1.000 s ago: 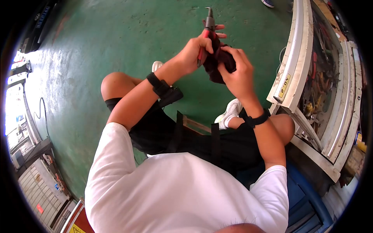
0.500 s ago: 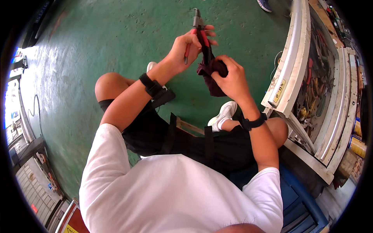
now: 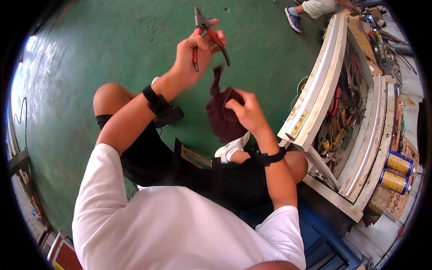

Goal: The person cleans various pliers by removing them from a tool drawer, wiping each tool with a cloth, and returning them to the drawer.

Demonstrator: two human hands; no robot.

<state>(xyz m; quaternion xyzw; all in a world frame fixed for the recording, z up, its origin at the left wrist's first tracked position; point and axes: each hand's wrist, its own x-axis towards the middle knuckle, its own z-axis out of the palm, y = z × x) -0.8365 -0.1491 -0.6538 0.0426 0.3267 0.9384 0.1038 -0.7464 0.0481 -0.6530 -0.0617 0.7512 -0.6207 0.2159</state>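
Pliers with red handles (image 3: 213, 37) are in my left hand (image 3: 195, 55), jaws pointing up and away from me. Their handles are spread apart, with my fingers around them. My right hand (image 3: 247, 112) grips a dark maroon cloth (image 3: 223, 122), bunched up, with a narrow end sticking up toward the pliers. A small gap separates the cloth from the pliers' handles. Both are held in the air above the green floor, in front of my knees.
On my right stands a white-framed cabinet (image 3: 310, 110) holding several hand tools (image 3: 344, 103). Two yellow-and-blue cans (image 3: 398, 171) lie beyond it. Another person's shoe (image 3: 293, 20) shows at the top right. I sit on a blue seat (image 3: 321, 234).
The cloth has come away from the pliers' handles and hangs lower, opened out more. The pliers have moved up and left, their handles spread wider. More of the other person shows.
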